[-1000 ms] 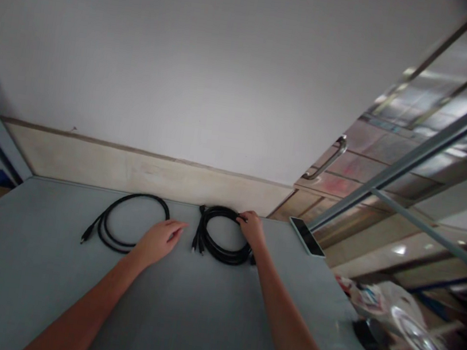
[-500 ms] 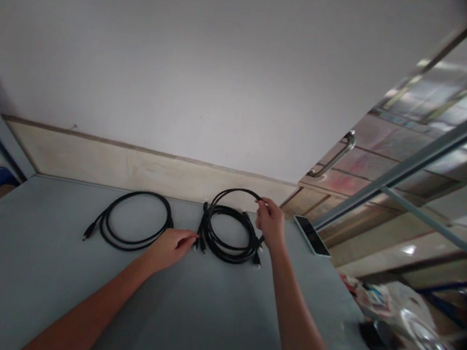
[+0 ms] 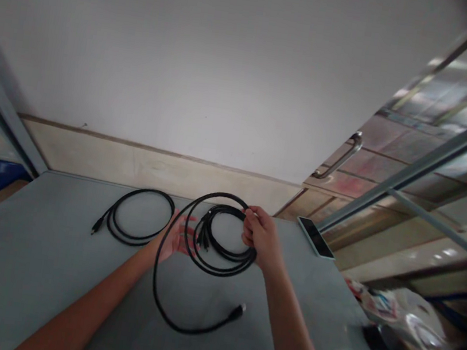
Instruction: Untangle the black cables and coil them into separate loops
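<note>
My right hand [image 3: 260, 234] pinches a looped black cable [image 3: 156, 280], raised over the table. One end of this cable swings out toward me and finishes in a connector plug [image 3: 237, 312]. Behind the raised loops lies a pile of coiled black cables [image 3: 223, 250] with several plugs at its left side. Fingers spread, my left hand [image 3: 177, 236] is beside the raised loops, partly behind the cable; it grips nothing. Left of it, a separate coiled black cable [image 3: 111, 221] rests on the table, its plug [image 3: 96, 226] pointing toward the near left.
The grey table [image 3: 51, 265] stands against a wall panel [image 3: 195, 77]. A phone [image 3: 315, 237] lies at its back right edge. Beyond the right edge are a metal handle [image 3: 340, 155], a grey frame bar [image 3: 427, 156] and blurred items with plastic bags [image 3: 414, 310].
My right hand has lifted one cable off the pile toward me, and its plug end has swung free. My left hand has opened from a pinch near the pile's plugs.
</note>
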`<action>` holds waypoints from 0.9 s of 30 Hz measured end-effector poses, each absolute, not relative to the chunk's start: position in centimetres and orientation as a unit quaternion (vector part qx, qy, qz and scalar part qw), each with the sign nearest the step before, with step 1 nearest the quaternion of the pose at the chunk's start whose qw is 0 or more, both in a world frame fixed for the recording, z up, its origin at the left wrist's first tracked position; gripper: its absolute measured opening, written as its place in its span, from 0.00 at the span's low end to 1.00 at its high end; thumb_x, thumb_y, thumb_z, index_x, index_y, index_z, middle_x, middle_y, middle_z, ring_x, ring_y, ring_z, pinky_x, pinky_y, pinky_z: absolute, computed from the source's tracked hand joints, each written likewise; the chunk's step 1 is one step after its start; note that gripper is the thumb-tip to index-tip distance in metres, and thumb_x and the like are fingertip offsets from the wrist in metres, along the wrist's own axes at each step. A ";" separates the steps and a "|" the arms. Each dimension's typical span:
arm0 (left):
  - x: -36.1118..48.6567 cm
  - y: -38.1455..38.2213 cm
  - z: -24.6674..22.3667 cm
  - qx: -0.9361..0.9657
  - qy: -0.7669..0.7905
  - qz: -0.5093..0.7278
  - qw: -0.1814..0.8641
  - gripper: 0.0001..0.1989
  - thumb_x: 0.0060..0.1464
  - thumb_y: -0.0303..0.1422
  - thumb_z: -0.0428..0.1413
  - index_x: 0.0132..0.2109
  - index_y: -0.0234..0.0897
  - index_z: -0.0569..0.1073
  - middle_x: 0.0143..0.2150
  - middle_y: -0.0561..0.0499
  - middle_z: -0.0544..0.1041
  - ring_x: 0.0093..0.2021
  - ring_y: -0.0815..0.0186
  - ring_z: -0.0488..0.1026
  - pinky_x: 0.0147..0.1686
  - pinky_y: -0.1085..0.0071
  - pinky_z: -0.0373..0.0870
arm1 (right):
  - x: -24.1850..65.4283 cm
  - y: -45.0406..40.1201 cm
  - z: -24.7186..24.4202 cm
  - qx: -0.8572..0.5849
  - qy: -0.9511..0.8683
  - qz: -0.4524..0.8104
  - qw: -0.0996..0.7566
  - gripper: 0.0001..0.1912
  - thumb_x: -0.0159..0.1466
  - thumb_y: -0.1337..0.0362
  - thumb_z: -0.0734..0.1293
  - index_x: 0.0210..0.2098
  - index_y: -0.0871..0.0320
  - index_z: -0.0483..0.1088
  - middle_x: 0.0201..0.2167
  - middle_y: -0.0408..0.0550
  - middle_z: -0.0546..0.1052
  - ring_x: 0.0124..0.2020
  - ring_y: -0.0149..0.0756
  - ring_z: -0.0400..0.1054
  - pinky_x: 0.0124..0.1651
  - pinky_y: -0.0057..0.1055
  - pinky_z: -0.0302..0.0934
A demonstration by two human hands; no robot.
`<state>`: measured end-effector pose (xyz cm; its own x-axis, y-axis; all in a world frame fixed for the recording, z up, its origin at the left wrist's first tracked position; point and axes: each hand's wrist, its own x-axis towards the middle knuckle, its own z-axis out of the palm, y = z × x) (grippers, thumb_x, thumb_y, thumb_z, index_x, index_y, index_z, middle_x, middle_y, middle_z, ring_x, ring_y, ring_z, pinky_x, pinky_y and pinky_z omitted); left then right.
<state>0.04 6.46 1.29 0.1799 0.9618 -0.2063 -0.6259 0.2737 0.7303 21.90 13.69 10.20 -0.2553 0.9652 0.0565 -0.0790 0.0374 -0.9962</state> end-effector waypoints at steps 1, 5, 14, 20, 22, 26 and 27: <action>-0.3 6.5 1.5 0.235 0.328 0.566 0.719 0.34 0.58 0.59 0.42 0.57 0.36 0.64 0.34 0.45 0.77 0.30 0.55 0.78 0.31 0.57 0.75 | 21.5 14.0 8.8 -0.422 -0.555 0.555 0.455 0.14 0.60 0.52 0.67 0.36 0.56 0.65 0.16 0.30 0.55 0.12 0.20 0.42 0.12 0.18 0.39; -2.1 7.0 1.9 0.195 0.304 0.605 0.710 0.33 0.58 0.59 0.42 0.56 0.37 0.64 0.33 0.45 0.76 0.31 0.57 0.77 0.35 0.55 0.76 | 20.5 15.3 3.8 -0.490 -0.594 0.477 0.423 0.12 0.60 0.53 0.64 0.34 0.56 0.64 0.14 0.32 0.61 0.09 0.24 0.51 0.10 0.21 0.44; -4.7 7.7 1.2 0.392 0.495 0.511 0.583 0.26 0.55 0.47 0.57 0.55 0.35 0.69 0.25 0.57 0.67 0.15 0.78 0.53 0.14 0.80 0.46 | 20.5 16.9 4.2 -0.335 -0.773 0.490 0.225 0.18 0.63 0.52 0.64 0.29 0.58 0.76 0.25 0.49 0.79 0.27 0.38 0.74 0.29 0.32 0.69; -4.2 7.3 1.7 0.505 0.535 0.431 0.523 0.32 0.56 0.56 0.50 0.52 0.32 0.74 0.23 0.58 0.59 0.18 0.75 0.53 0.17 0.77 0.48 | 17.6 15.5 2.7 -0.348 -0.759 0.377 0.400 0.16 0.66 0.57 0.61 0.44 0.56 0.77 0.43 0.54 0.79 0.45 0.42 0.73 0.49 0.37 0.66; -4.0 7.2 1.7 0.513 0.548 0.417 0.513 0.33 0.57 0.57 0.46 0.50 0.32 0.75 0.23 0.58 0.59 0.19 0.74 0.53 0.18 0.76 0.48 | 17.3 14.6 2.1 -0.322 -0.750 0.460 0.349 0.17 0.67 0.56 0.61 0.48 0.57 0.75 0.36 0.51 0.79 0.37 0.39 0.74 0.42 0.35 0.67; -3.5 7.3 1.5 0.554 0.588 0.382 0.449 0.32 0.58 0.56 0.44 0.39 0.31 0.77 0.22 0.57 0.60 0.21 0.71 0.56 0.22 0.74 0.51 | 17.8 13.6 2.0 -0.267 -0.702 0.586 0.303 0.23 0.65 0.56 0.64 0.57 0.57 0.67 0.27 0.44 0.77 0.29 0.35 0.72 0.33 0.30 0.65; -3.4 7.3 1.5 0.572 0.594 0.374 0.425 0.31 0.59 0.55 0.44 0.35 0.31 0.77 0.21 0.56 0.62 0.22 0.70 0.58 0.23 0.73 0.53 | 17.9 13.5 2.0 -0.259 -0.700 0.596 0.296 0.23 0.64 0.57 0.65 0.57 0.57 0.68 0.28 0.44 0.77 0.29 0.35 0.72 0.34 0.30 0.65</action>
